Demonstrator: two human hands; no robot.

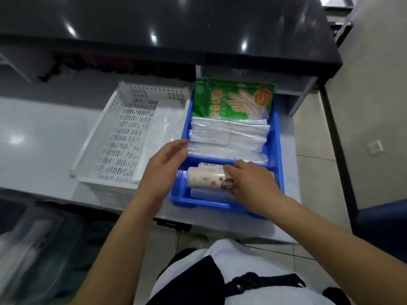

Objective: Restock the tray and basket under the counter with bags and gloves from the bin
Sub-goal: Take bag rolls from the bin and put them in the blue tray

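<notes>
Hands reach into the blue tray (pixel 278 150) on the grey shelf (pixel 39 137) under the dark counter (pixel 167 25). The right hand (pixel 253 183) lies over the near compartment, its fingers curled down onto the end of a printed roll of bags (pixel 206 178) and gripping it; a second roll (pixel 209 166) lies just behind, touching the first. The left hand (pixel 164 166) hovers at the tray's left wall with its fingers loose and spread, holding nothing. In the far compartment, flat stacks of clear bags (pixel 229 133) lie side by side, and green packs of gloves (pixel 233 97) stand upright against the back wall. Just beside the tray on the left sits the white perforated basket (pixel 123 137), with clear bags (pixel 158 133) lying along its right side. A translucent bin (pixel 33 249) shows blurred at the lower left; I cannot tell what is in it.
</notes>
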